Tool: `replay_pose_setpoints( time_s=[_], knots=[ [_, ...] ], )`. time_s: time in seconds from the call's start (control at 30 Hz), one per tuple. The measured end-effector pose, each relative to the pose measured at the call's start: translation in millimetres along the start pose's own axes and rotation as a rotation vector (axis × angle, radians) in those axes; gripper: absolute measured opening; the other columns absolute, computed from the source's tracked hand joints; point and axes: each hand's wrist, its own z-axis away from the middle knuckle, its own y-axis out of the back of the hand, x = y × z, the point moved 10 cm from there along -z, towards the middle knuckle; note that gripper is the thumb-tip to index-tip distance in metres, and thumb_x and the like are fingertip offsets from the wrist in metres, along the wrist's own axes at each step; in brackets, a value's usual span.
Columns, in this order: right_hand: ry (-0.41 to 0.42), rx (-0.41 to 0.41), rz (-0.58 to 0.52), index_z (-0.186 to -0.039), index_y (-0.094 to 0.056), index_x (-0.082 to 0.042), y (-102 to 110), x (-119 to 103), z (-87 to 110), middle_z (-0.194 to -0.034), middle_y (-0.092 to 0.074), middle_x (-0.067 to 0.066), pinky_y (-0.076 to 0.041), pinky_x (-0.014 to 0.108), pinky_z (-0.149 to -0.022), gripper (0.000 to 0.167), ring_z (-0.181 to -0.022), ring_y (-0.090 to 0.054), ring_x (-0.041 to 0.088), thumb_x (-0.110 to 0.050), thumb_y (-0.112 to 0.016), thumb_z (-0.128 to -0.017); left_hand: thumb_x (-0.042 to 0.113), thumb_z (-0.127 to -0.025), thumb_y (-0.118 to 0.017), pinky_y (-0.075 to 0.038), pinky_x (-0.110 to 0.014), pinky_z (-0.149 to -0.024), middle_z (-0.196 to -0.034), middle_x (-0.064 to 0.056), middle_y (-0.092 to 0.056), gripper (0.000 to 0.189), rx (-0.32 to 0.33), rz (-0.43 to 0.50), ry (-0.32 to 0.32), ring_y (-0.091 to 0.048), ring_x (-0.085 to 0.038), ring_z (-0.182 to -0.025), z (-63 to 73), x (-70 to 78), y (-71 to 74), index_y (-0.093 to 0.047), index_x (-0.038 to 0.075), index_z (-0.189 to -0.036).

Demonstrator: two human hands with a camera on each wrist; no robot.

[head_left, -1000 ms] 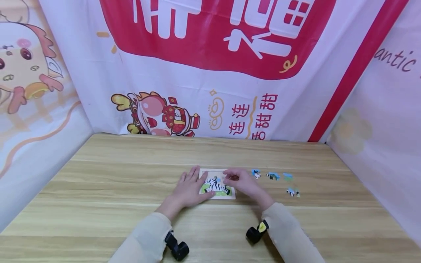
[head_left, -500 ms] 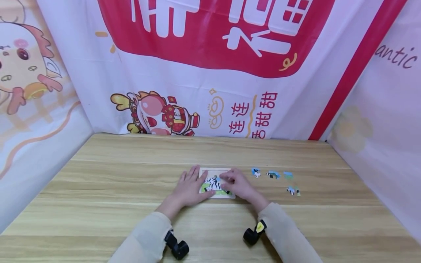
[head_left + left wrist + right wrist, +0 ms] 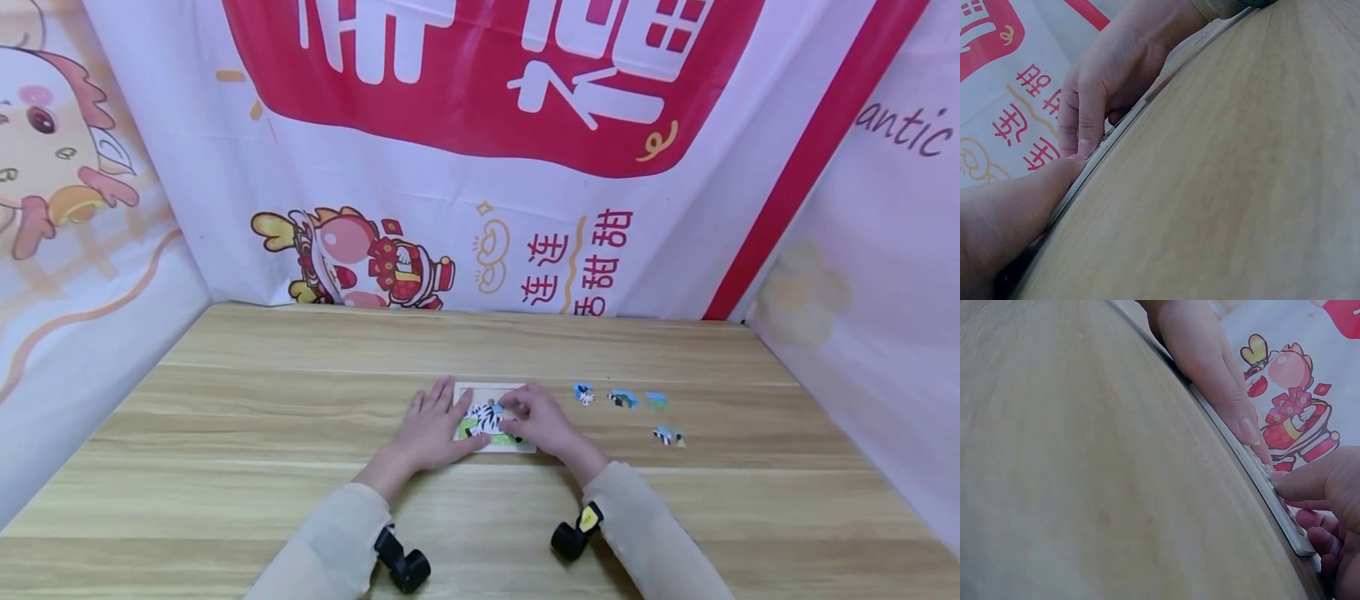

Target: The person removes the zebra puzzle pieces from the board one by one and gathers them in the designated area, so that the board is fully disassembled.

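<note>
A small framed jigsaw puzzle with a zebra picture lies on the table between both hands. The left hand rests spread over its left side, thumb along the lower edge, fingers fairly straight. Over the right side is the right hand, curled, with thumb and forefinger tips down on the picture. They appear to pinch a puzzle piece there, which the hand mostly hides. Seen edge-on in the right wrist view, the frame lies flat under the left hand, and the right thumb touches its surface.
Loose puzzle pieces lie right of the frame: a striped piece, a dark and blue one, a blue-green one and another nearer. Printed cloth hangs behind the wood-grain table.
The right hand has shifted a little left over the puzzle, its thumb now lower on the picture. The left hand and the loose pieces stay where they were.
</note>
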Motion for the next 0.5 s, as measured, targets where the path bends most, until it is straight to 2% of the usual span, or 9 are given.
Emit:
replay_pose_setpoints(
  time_s=[0.5],
  knots=[
    [0.016, 0.028, -0.025, -0.096, -0.06, -0.007, 0.3, -3.8, -2.0, -0.084, -0.051, -0.001, -0.041, 0.028, -0.068, 0.027, -0.076, -0.046, 0.015, -0.009, -0.07, -0.071, 0.069, -0.077, -0.028, 0.0, -0.048, -0.099, -0.142, -0.015, -0.005, 0.081, -0.01, 0.012, 0.01, 0.002, -0.027, -0.128, 0.4, -0.3, 0.1, -0.022, 0.016, -0.138]
  ],
)
